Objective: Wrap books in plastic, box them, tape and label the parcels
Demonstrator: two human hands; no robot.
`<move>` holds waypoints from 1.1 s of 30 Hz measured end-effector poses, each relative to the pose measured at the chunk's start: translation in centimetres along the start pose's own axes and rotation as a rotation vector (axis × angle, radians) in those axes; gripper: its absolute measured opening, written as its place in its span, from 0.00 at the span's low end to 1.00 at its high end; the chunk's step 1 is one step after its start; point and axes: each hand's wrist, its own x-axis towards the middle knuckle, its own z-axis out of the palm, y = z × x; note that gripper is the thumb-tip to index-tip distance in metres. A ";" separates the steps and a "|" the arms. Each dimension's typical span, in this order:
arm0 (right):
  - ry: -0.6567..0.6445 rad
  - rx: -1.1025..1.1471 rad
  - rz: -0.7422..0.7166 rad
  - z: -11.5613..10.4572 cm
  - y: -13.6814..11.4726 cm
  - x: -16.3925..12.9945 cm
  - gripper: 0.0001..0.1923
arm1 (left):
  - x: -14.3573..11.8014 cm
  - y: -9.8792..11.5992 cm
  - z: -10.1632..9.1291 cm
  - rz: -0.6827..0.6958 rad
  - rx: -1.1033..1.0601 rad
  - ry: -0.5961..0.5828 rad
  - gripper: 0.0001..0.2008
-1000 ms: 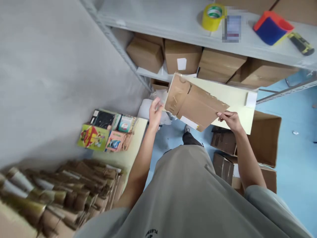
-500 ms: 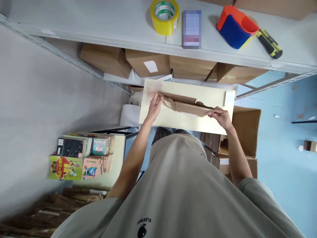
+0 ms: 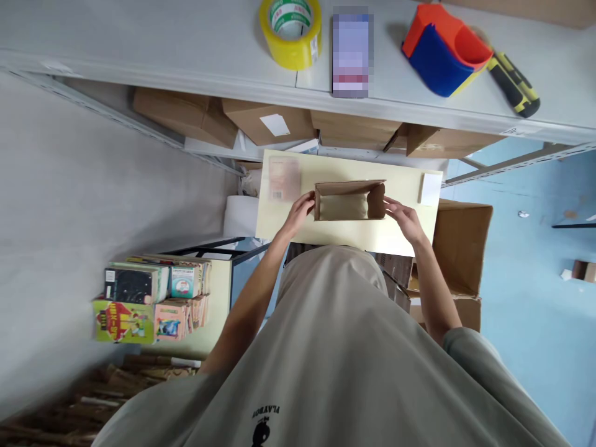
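A small brown cardboard box (image 3: pixel 350 200) stands opened into a rectangle on a pale yellow board (image 3: pixel 344 233), its hollow facing me. My left hand (image 3: pixel 302 212) presses its left side and my right hand (image 3: pixel 404 218) presses its right side, so both hands hold the box between them. A small label (image 3: pixel 281 179) lies on the board to the left, and a white slip (image 3: pixel 429 189) to the right.
A grey shelf (image 3: pixel 186 43) above carries a yellow tape roll (image 3: pixel 291 31), an orange and blue holder (image 3: pixel 444 51) and a yellow-black knife (image 3: pixel 514 85). Brown cartons (image 3: pixel 270 121) sit beneath it. Books (image 3: pixel 153 298) stand at left; an open carton (image 3: pixel 460 248) at right.
The flat cardboard blank, held up a second ago, came down onto the board and has been spread open into a box shape. Both hands moved in to its two sides.
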 end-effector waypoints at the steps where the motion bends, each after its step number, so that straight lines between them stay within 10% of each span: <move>1: -0.003 0.033 0.034 0.0 0.0 0.3 0.39 | -0.1 -0.3 -0.2 -0.017 0.006 -0.005 0.23; 11: 0.071 0.002 0.101 2.0 1.8 1.5 0.37 | -1.2 -2.2 -1.6 0.032 0.186 -0.094 0.41; 21: 0.117 -0.209 0.076 2.4 2.6 2.6 0.37 | 0.1 -2.8 -1.3 0.269 0.489 0.104 0.38; 26: 0.029 -0.292 0.026 1.6 2.9 3.0 0.38 | 0.1 -1.6 -1.4 0.417 0.634 0.015 0.42; 30: -0.019 -0.375 -0.057 1.3 2.8 2.2 0.59 | 0.2 -0.6 -1.5 0.441 0.663 -0.051 0.40; 33: -0.070 -0.472 -0.148 1.4 2.4 1.6 0.47 | 0.0 -0.2 -1.6 0.442 0.654 -0.074 0.27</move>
